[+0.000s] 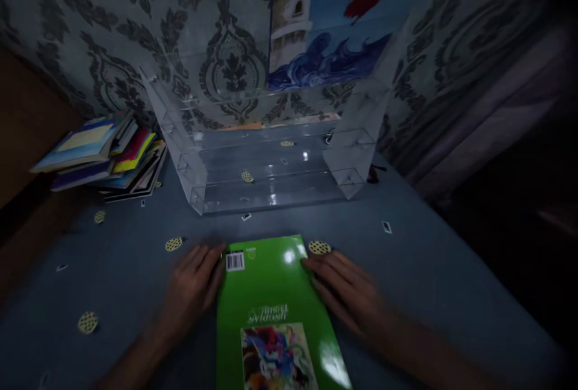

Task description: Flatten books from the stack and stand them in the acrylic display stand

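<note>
A glossy green book (266,281) lies in front of me with its barcode at the far left corner. Its printed lettering is upside down from my side, above a colourful picture. My left hand (196,278) is closed against the book's left edge, fingers bent and fingertips at the far corner. On the opposite edge, my right hand (345,290) grips with its fingers fairly straight and together. Both thumbs are hard to make out. Beyond the book stands a clear acrylic rack (271,197) with stepped tiers.
A stack of books (103,152) sits at the back left of the blue patterned tablecloth (135,269). A painting (329,23) hangs on the patterned wall behind the rack. At the right is a purple curtain (474,113). A small dark object (374,173) lies beside the rack.
</note>
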A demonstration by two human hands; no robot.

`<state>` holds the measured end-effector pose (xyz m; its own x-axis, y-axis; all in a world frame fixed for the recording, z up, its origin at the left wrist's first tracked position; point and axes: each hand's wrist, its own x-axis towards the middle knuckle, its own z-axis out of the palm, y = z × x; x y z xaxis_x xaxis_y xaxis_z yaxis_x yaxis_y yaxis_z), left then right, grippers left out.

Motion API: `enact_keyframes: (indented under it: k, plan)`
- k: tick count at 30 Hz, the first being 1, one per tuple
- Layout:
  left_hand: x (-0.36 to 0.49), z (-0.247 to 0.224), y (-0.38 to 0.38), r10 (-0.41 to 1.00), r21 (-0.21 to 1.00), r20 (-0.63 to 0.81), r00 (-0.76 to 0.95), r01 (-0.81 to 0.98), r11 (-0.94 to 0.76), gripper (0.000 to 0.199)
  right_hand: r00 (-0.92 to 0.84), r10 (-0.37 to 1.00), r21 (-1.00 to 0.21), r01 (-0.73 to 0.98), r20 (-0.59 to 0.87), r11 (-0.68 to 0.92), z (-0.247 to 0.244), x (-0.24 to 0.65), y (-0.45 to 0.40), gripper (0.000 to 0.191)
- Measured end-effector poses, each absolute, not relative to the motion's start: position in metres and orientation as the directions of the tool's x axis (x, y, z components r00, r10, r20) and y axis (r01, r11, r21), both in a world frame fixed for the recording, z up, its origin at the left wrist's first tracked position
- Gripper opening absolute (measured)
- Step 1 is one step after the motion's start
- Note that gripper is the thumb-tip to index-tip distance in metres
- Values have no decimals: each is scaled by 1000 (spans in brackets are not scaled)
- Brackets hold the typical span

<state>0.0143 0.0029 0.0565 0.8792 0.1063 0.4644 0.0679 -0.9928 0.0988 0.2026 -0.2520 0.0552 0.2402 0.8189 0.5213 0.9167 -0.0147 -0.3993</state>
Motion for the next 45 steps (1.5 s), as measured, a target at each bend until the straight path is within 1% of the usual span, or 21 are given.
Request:
enact_keyframes:
  k: [2, 5, 8, 10, 13, 15, 17, 22, 25, 29, 32, 39, 45]
  plan:
    - [15, 58, 3, 103, 93, 436, 894, 69, -993, 26, 226, 825, -388, 922, 518, -9, 54, 202, -250, 28]
    - [17, 61, 1, 168, 120, 394, 904, 130, -984, 26, 245, 828, -393, 919, 504, -32, 51, 198, -249, 26]
    - [16, 65, -7, 259, 122, 354, 899, 230, -966, 28, 308, 820, -439, 895, 483, -78, 48, 193, -247, 28]
    - [8, 65, -16, 282, 137, 336, 899, 250, -959, 30, 349, 819, -468, 877, 455, -114, 47, 189, -246, 30]
    - [-13, 54, -31, 266, 192, 344, 900, 209, -959, 36, 372, 821, -483, 865, 433, -137, 45, 185, -247, 32]
    - [-27, 40, -40, 269, 208, 386, 883, 201, -957, 44, 374, 826, -491, 860, 422, -138, 44, 183, -247, 34]
    - [-35, 27, -46, 288, 224, 400, 870, 211, -951, 47, 382, 828, -500, 854, 410, -146, 43, 182, -247, 36]
    - [-18, 18, -51, 339, 260, 391, 855, 251, -932, 49, 454, 807, -537, 817, 377, -209, 41, 190, -244, 37]
    - [4, 24, -51, 327, 244, 387, 862, 246, -938, 51, 503, 792, -551, 792, 346, -262, 41, 202, -243, 37]
    - [24, 30, -52, 293, 234, 383, 876, 215, -948, 51, 536, 768, -532, 789, 351, -308, 41, 215, -244, 39]
    - [27, 33, -52, 288, 237, 377, 881, 208, -949, 49, 530, 770, -522, 796, 356, -307, 39, 219, -245, 39]
    - [31, 42, -43, 276, 181, 330, 903, 226, -957, 47, 488, 801, -496, 820, 347, -285, 40, 225, -247, 42]
    - [57, 44, -30, 224, 234, 328, 918, 150, -960, 45, 489, 790, -511, 817, 371, -266, 32, 232, -245, 44]
